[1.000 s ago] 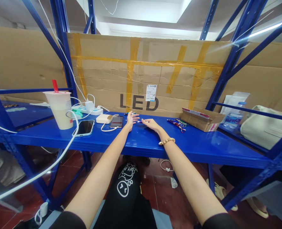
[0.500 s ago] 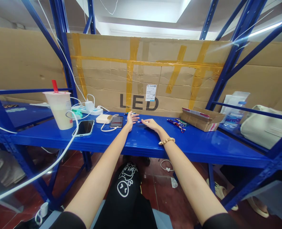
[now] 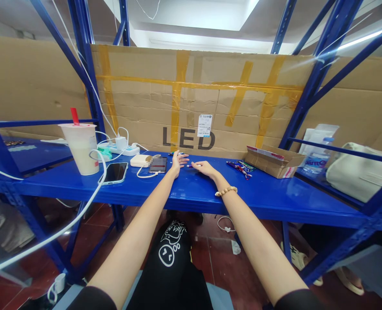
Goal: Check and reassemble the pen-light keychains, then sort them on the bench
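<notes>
My left hand (image 3: 178,162) rests over the blue tabletop (image 3: 191,189) with its fingers stretched out and apart, holding nothing. Facing it from the right, my right hand (image 3: 205,168) has thumb and fingers closed on a slim pen (image 3: 191,166). Its end points toward my left hand, with a small gap between them. Most of this pen is hidden by the fingers. Behind my left hand lie one or more other pens (image 3: 171,154), partly covered by it. To the right of my right hand is a loose pile of several coloured pens (image 3: 242,168).
An open cardboard box (image 3: 277,162) stands beyond the pile. On the left are a phone (image 3: 115,173), a cabled phone (image 3: 157,165), a cream power bank (image 3: 139,160), a power strip (image 3: 129,150) and a drink cup (image 3: 82,150). A white cable (image 3: 81,213) crosses the left foreground.
</notes>
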`<state>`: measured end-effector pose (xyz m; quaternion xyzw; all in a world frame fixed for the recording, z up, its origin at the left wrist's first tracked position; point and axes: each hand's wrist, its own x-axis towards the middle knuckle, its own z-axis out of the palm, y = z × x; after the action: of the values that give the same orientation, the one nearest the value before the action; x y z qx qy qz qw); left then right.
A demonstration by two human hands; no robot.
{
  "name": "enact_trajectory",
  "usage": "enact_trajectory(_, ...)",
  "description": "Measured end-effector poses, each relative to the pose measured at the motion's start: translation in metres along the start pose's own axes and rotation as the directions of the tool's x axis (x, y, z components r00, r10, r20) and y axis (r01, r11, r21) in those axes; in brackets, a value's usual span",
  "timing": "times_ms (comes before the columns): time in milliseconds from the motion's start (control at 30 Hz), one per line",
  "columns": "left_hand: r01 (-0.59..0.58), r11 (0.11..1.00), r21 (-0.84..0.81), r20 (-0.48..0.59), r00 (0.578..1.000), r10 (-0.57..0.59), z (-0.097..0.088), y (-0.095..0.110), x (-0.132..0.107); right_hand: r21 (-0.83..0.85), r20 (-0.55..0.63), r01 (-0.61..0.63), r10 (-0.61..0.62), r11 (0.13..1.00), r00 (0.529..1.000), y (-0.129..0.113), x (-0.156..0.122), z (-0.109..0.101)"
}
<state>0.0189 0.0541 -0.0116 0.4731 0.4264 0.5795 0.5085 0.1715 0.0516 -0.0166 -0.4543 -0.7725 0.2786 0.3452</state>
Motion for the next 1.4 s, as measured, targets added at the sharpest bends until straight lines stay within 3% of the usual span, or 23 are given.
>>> enact_trajectory(233,0.007,1.000,0.006,0.000,1.000,-0.007,0.000,0.000,0.000,-0.126,-0.105,-0.094,0.081,0.988,0.991,0.005,0.007,0.004)
enact_trajectory(367,0.012,1.000,0.012,-0.001,1.000,-0.012,0.000,0.001,0.000,-0.274,-0.219,-0.233,0.175,0.933,0.960,0.008,0.006,-0.003)
enact_trajectory(567,0.011,1.000,0.014,0.000,1.000,-0.011,-0.001,0.001,-0.001,-0.433,-0.499,-0.566,0.337,0.701,0.798,0.015,-0.005,-0.016)
enact_trajectory(667,0.003,1.000,0.013,-0.001,1.000,-0.003,0.000,0.000,-0.002,-0.463,-0.617,-0.676,0.339,0.574,0.710,0.020,-0.012,-0.026)
enact_trajectory(767,-0.001,1.000,0.010,-0.001,1.000,0.001,0.000,-0.001,-0.002,-0.499,-0.681,-0.727,0.305,0.472,0.665,0.025,-0.018,-0.036)
enact_trajectory(867,-0.003,1.000,-0.001,-0.003,1.000,0.003,0.000,-0.002,-0.002,-0.566,-0.688,-0.713,0.238,0.414,0.685,0.027,-0.020,-0.042)
enact_trajectory(1033,0.004,1.000,-0.021,-0.017,1.000,-0.004,0.002,-0.003,-0.003,-0.719,-0.564,-0.574,0.153,0.393,0.811,0.023,-0.015,-0.036)
enact_trajectory(1233,-0.003,0.999,-0.039,-0.138,0.990,-0.002,-0.002,-0.002,0.000,-0.837,-0.332,-0.347,0.111,0.424,0.937,0.009,0.006,-0.011)
enact_trajectory(1400,-0.030,0.999,-0.031,-0.231,0.973,0.023,-0.009,-0.005,0.008,-0.856,-0.200,-0.202,0.055,0.476,0.978,-0.007,0.027,0.015)
